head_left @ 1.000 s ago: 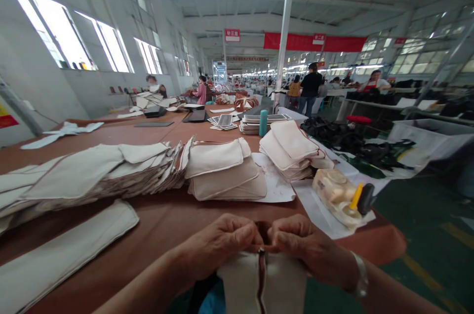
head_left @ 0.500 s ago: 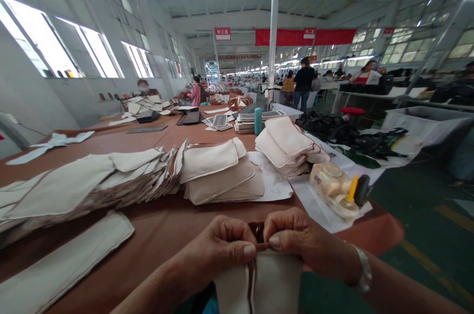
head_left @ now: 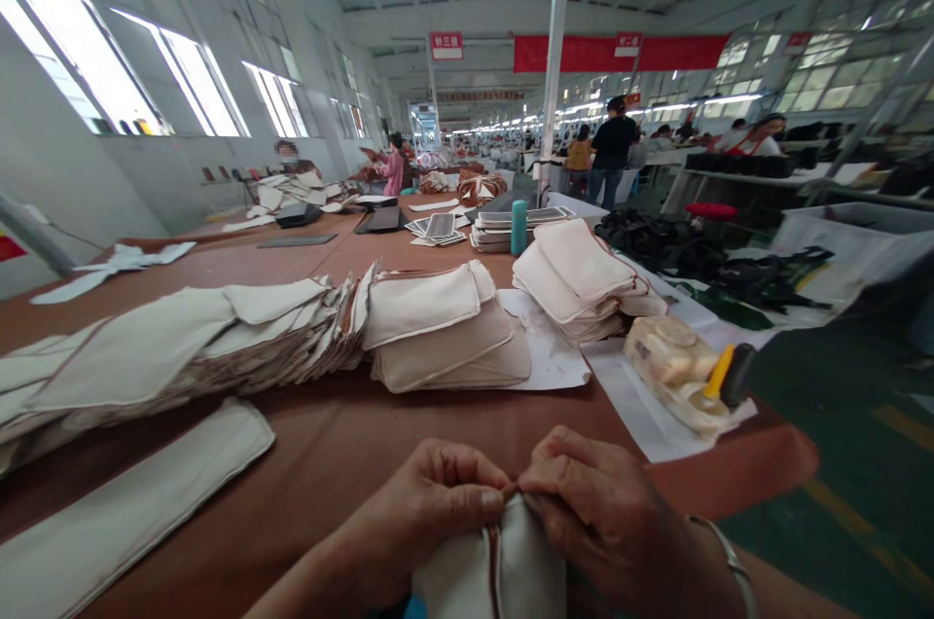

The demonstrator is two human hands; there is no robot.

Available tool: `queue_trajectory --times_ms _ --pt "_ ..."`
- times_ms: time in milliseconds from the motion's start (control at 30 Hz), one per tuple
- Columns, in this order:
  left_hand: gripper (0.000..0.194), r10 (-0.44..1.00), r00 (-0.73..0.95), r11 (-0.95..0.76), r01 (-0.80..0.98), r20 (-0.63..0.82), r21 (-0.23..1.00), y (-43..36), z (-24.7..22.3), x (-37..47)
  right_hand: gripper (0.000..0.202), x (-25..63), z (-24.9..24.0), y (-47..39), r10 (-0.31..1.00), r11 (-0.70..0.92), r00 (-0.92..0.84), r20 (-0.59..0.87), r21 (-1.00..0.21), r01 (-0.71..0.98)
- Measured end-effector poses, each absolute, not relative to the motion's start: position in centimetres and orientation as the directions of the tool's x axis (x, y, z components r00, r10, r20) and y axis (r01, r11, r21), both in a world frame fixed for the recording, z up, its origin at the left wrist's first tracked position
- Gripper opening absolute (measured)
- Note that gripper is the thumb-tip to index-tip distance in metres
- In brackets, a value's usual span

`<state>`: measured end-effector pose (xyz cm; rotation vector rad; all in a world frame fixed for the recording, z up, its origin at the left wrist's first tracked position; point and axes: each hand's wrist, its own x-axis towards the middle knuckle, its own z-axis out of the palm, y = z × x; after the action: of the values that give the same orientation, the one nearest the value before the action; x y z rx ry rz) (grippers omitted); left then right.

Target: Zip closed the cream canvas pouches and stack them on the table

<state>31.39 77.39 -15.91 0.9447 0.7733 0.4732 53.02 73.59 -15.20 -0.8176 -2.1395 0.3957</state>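
At the table's near edge, my left hand (head_left: pixel 445 517) pinches the brown top edge of a cream fabric piece (head_left: pixel 529 565) between thumb and forefinger. My right hand (head_left: pixel 605 507) is closed on the same edge, its fingertips almost touching the left ones. A brown-lined seam runs down the middle of the piece, whose lower part drops out of view. Some of its right side is hidden behind my right hand. Beyond the hands lies a stack of cream pieces (head_left: pixel 445 346) with stitched edges. A long cream strip (head_left: pixel 146 502) rests on the table to the left.
Brown sheeting covers the table (head_left: pixel 328 444). A long overlapping row of cream pieces (head_left: pixel 161 346) spans the left. Right of centre are another cream stack (head_left: pixel 576 273), a teal cylinder (head_left: pixel 519 228) and a pale block (head_left: pixel 667 351) beside a yellow-and-black-handled tool (head_left: pixel 719 373). Several people work farther back.
My right hand has rolled over and inward, bringing its fingertips closer to the left hand's. The gap between them has closed, and the fabric's top now looks narrower and peaked.
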Motion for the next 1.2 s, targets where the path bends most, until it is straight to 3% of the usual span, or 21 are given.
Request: queue_trajectory --times_ms 200,467,533,600,667,733,833,967,1100,1200 --pt "0.035 0.668 0.645 0.445 0.054 -0.371 0.894 77.5 -15.5 31.1 0.014 52.5 -15.2 74.6 0.671 0.741 -0.594 0.443 -0.431 0.515" --pt "0.038 0.655 0.667 0.419 0.068 -0.354 0.905 78.2 -15.8 30.8 0.019 53.1 -15.3 75.0 0.468 0.849 -0.737 0.488 -0.017 0.528" --pt "0.039 0.63 0.693 0.406 0.09 -0.35 0.909 78.4 -15.8 30.6 0.018 53.5 -15.1 74.6 0.478 0.858 -0.713 0.513 -0.099 0.504" --pt "0.039 0.633 0.698 0.37 0.105 -0.334 0.923 78.3 -15.6 30.6 0.016 53.7 -14.6 74.6 0.606 0.795 -0.6 0.522 -0.371 0.48" --pt "0.041 0.649 0.702 0.304 0.112 -0.292 0.946 78.2 -15.1 30.7 0.014 53.7 -13.9 74.9 0.762 0.632 -0.49 0.424 -0.653 0.417" --pt "0.043 0.656 0.715 0.214 0.127 -0.239 0.968 77.9 -14.3 30.8 0.02 53.4 -13.5 75.4 0.811 0.484 -0.525 0.258 -0.801 0.354" --pt "0.045 0.679 0.703 0.117 0.178 -0.209 0.977 77.5 -13.4 30.7 0.039 52.8 -13.9 76.1 0.714 0.39 -0.692 0.102 -0.88 0.272" --pt "0.051 0.737 0.649 0.081 0.189 -0.186 0.979 77.1 -13.2 30.3 0.038 52.2 -15.1 76.8 0.654 0.493 -0.724 0.22 -0.85 0.187" --pt "0.051 0.845 0.535 -0.131 0.197 0.006 0.972 77.6 -13.2 30.5 0.039 52.5 -14.7 77.5 0.762 0.53 -0.59 0.267 -0.781 0.331" --pt "0.05 0.932 0.327 -0.25 0.259 0.159 0.933 78.4 -13.3 31.1 0.039 53.0 -13.7 77.6 0.86 0.326 -0.471 0.196 -0.921 0.213"
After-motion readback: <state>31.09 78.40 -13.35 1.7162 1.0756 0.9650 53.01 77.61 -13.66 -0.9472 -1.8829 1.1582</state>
